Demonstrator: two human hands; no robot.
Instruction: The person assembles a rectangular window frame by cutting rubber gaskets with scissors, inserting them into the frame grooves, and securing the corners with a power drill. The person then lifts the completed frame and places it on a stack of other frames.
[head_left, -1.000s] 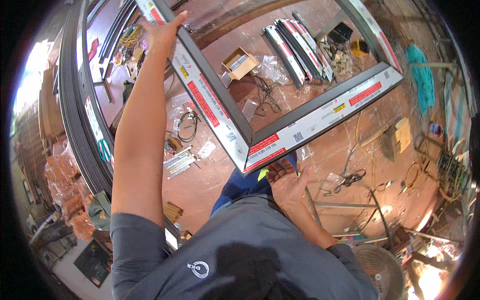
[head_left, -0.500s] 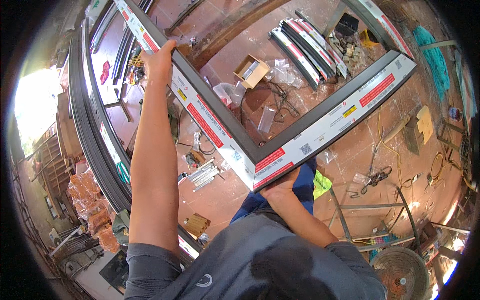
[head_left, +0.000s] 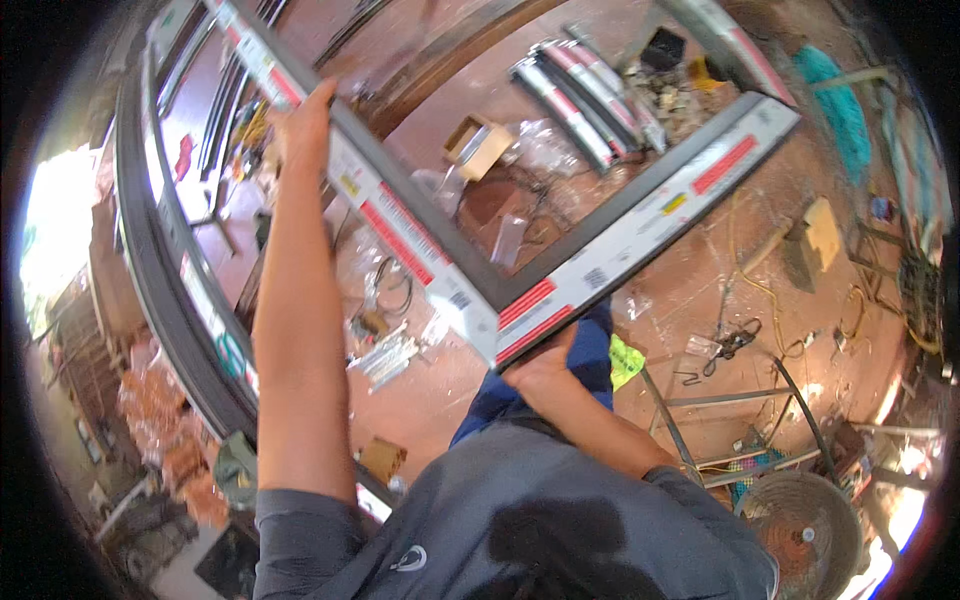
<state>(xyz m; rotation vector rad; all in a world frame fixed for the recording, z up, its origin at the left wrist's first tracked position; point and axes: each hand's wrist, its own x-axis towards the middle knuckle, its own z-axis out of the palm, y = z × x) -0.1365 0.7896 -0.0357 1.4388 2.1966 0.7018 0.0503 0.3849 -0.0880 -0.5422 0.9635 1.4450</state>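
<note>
I hold up a large dark grey metal frame (head_left: 640,232), like a window frame, its outer sides covered in white and red film. It hangs tilted, one mitred corner pointing toward my body. My left hand (head_left: 305,128) grips the long left bar well up from that corner, fingers wrapped round it and partly hidden. Beneath the near corner, my right hand (head_left: 542,366) supports the frame from below; its fingertips disappear behind the bar. The far end of the frame runs out of view at the top.
On the tiled floor lie a small open cardboard box (head_left: 478,148), a bundle of film-wrapped profiles (head_left: 578,100) and plastic scraps. Long dark profiles (head_left: 165,270) stand along the left. To the right are a thin metal stand (head_left: 730,397), a round fan (head_left: 803,535) and yellow cable (head_left: 765,290).
The frame and both hands sit slightly further left and higher in the picture, and the whole scene has shifted the same way with some blur. Both hands keep their hold.
</note>
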